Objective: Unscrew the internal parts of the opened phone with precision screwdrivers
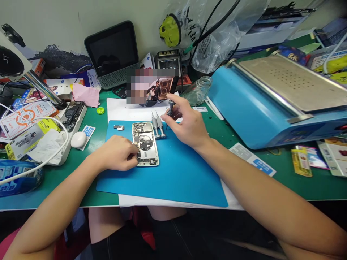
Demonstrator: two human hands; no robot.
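Head camera footage showed an opened phone (149,153) lying flat on a blue mat (168,177) on a green counter (101,199). Its pale, rounded frame surrounded bare insides: a dark round coil with a lighter, scuffed-looking patch, silvery plates above and below it, and small dark and metallic pieces crowded along the bottom edge. The left hand (116,153) was at the phone's lower left edge, its fingers curled inward; whether they pinched anything could not be told. The right hand (188,122), raised to the right of the phone, pinched a dark screwdriver (170,107) between thumb and fingers, nearly upright and apart from the phone. Two grey screwdrivers (155,125) lay side by side just beside the phone's upper right edge, tips toward the back. A small metal part (119,127) lay on the mat, left of the phone's top.
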